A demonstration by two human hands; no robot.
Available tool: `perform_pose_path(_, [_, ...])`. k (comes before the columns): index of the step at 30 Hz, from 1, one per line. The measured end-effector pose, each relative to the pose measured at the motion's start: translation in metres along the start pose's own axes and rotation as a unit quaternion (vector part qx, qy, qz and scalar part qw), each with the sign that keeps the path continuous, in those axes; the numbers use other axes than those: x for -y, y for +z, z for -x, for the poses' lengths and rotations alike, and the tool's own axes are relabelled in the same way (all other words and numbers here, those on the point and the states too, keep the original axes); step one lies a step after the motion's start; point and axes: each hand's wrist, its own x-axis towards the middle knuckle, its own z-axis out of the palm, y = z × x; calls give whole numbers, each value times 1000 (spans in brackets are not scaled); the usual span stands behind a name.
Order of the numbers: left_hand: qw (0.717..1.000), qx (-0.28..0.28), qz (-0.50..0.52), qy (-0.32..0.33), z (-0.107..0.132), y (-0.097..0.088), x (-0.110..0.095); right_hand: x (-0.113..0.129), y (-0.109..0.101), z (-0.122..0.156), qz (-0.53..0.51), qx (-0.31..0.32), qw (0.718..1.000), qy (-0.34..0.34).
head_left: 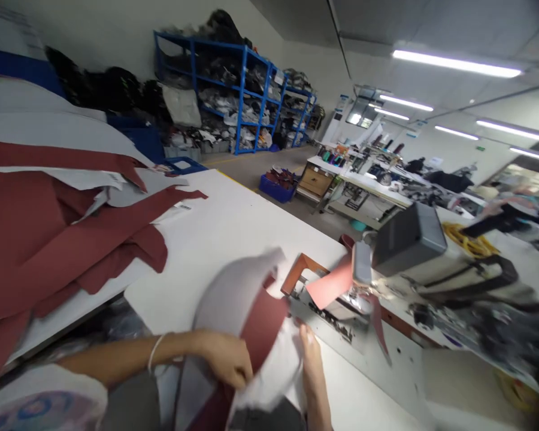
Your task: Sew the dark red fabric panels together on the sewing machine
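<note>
My left hand is closed on a curved piece of cloth, grey on one side and dark red on the other, near the front edge of the white table. My right hand lies beside it with fingers stretched out on the cloth's pale edge. Just beyond the hands stands a sewing machine with another dark red strip under its head. The picture is smeared by motion.
A pile of dark red and grey cut pieces lies at the left of the table. Blue shelving full of goods lines the far wall. A blue crate sits on the floor. Other workbenches stand at the back right.
</note>
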Motion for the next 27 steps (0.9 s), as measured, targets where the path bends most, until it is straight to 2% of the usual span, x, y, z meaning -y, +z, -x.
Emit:
perform_pose_path(2, [991, 75, 86, 68, -10, 32, -33, 6, 1, 5, 44, 15, 999, -12])
perform_pose_path(3, [988, 80, 112, 66, -14, 41, -43, 10, -4, 7, 50, 21, 999, -6])
perform_pose_path(5, [994, 21, 112, -4, -24, 45, -48, 15, -21, 15, 36, 41, 998, 15])
perform_pose_path(7, [991, -65, 66, -99, -43, 40, -37, 14, -39, 30, 10, 57, 998, 22])
perform_pose_path(9, [978, -87, -5, -191, -68, 38, -24, 4, -52, 47, -7, 43, 999, 18])
perform_pose_path(12, [941, -40, -143, -303, -104, 49, -20, -20, -63, 68, 25, -33, 999, 20])
perform_pose_path(15, [925, 13, -192, -327, -124, 66, -33, -42, -65, 76, 64, -97, 993, 9])
perform_pose_path(19, [906, 11, -238, -349, -128, 78, -46, -51, -65, 83, 119, -93, 989, 6])
perform_pose_path(21, [897, -20, -285, -336, -127, 81, -48, -42, -71, 85, 168, -67, 984, -6])
perform_pose_path(23, [890, -51, -327, -314, -126, 85, -47, -24, -83, 80, 204, -51, 977, -30])
perform_pose_path(25, [884, -67, -351, -302, -126, 89, -46, 4, -96, 66, 207, -77, 973, -71])
perform_pose_path(27, [877, -79, -367, -300, -125, 94, -44, 40, -104, 40, 213, -107, 964, -123])
